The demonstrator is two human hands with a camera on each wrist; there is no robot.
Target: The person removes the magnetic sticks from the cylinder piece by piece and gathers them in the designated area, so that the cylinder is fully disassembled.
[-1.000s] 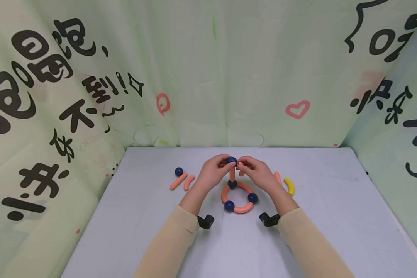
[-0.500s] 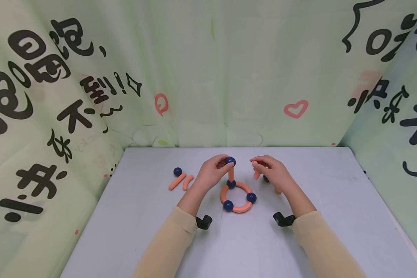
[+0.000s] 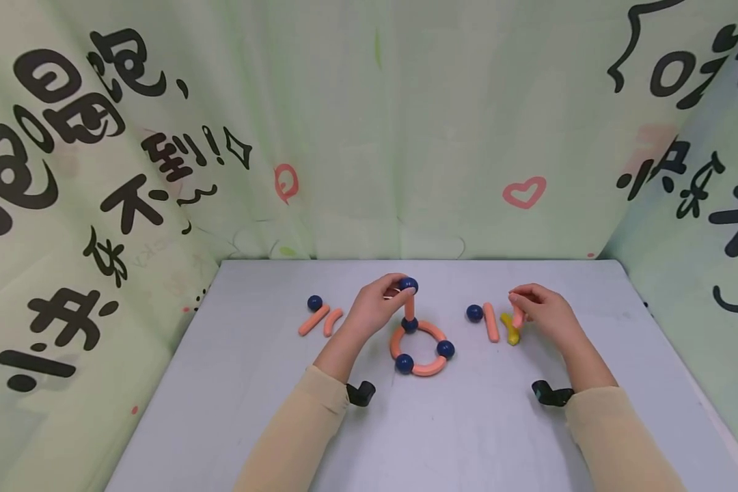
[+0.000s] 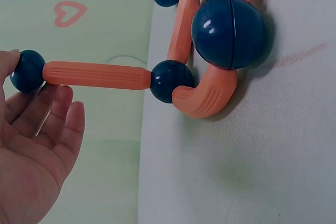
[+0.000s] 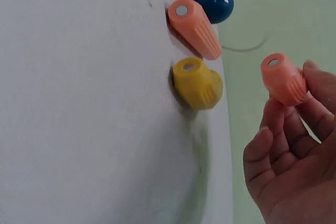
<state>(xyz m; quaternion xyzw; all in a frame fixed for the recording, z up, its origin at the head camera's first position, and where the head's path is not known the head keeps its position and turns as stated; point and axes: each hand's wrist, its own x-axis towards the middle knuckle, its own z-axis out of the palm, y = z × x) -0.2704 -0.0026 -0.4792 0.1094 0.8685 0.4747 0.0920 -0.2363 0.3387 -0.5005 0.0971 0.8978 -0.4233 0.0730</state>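
A ring of curved orange magnetic sticks (image 3: 429,368) joined by blue balls (image 3: 445,349) lies on the table in the middle. From its far ball rises a straight orange stick (image 4: 97,75), topped by another blue ball (image 4: 28,71). My left hand (image 3: 374,307) pinches that top ball between thumb and fingers. Off to the right, my right hand (image 3: 549,316) holds a short orange magnetic stick (image 5: 283,80) by one end, its metal-tipped end facing the wrist camera. Beside this stick, a curved yellow stick (image 5: 198,85) rests on the table.
A blue ball (image 3: 475,313) and a straight orange stick (image 3: 491,322) lie between the ring and the yellow stick. On the left are one more blue ball (image 3: 315,303), a straight orange stick (image 3: 314,320) and a curved one (image 3: 333,322). A curtain hangs behind the table (image 3: 270,383).
My right hand has moved right, away from the top ball, carrying the orange stick over beside the yellow one. My left hand has stayed on the top ball.
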